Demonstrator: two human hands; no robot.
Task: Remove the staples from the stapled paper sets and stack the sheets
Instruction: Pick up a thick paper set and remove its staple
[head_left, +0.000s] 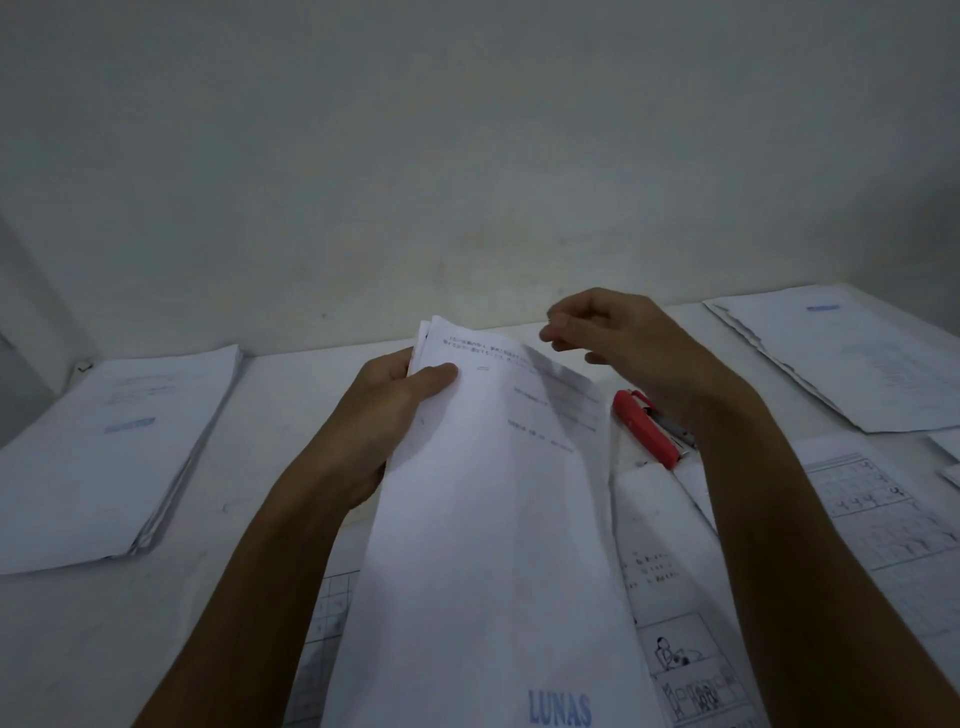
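"LUNAS", stamped in blue, sits at the near end of the set (483, 519) you hold up over the table (249, 493), and that near end hangs free towards you. Your left hand (379, 415) grips the set at its far left corner, thumb flat on the top sheet, fingers behind. A short dark mark, most likely the staple (483, 368), lies just beside that thumb. Your right hand (613, 338) hovers above the far right corner with fingers loosely curled; whether it pinches anything, I cannot tell.

Expect the set to be light and floppy: several thin white sheets, faintly printed, with a soft fold shadowed across the far right corner. It will sag and slide sheet over sheet once the staple goes, so keep your grip close to the stapled corner, where the sheets are bound and stiffest. Paper there tears easily; lift the staple's legs straight rather than dragging sideways.

A red tool (644, 428), perhaps the remover, lies on the table just right of the set, under your right wrist, with a pen (670, 428) beside it. One stack (114, 447) rests well to the left, its edges fairly even; another pile (852, 358) lies far right, fanned at the edge. Loose printed sheets (872, 509) with grids and drawings lie under and to the right of the set.
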